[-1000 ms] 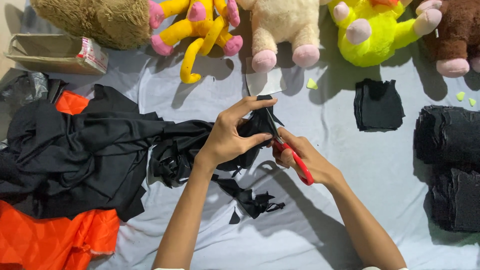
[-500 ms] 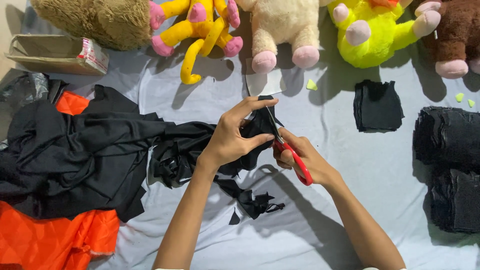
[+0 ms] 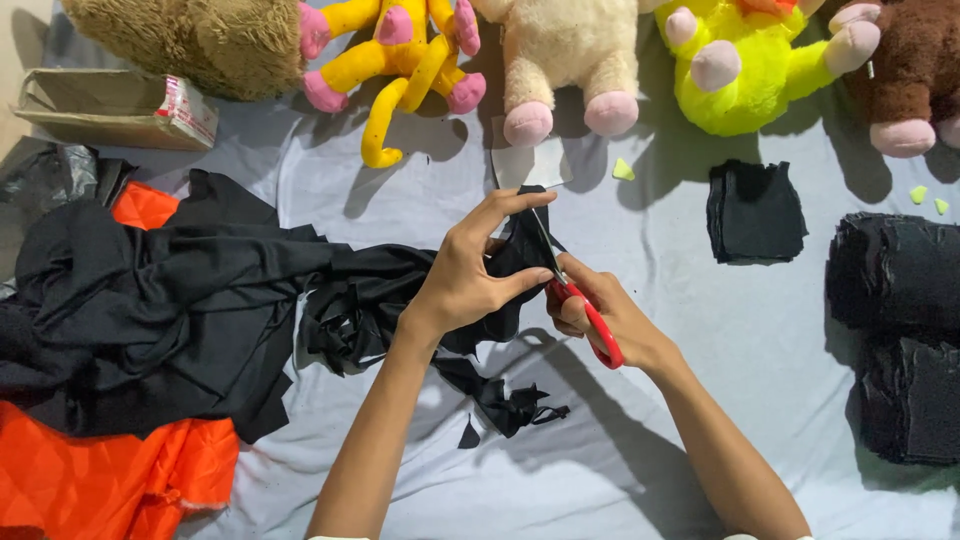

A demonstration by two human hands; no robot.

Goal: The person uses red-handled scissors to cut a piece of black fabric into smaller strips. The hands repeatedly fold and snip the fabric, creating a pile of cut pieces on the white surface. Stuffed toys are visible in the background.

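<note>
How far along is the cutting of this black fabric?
Done: a stack of cut black squares and bigger piles lie at right, with scraps below the hands. In hand: the left hand holds a black piece while the right hand works red-handled scissors. Left: a large heap of uncut black cloth.

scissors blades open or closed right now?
Cannot tell: the scissors blades run into the black fabric piece as one thin line, with the right hand covering the red handles.
</note>
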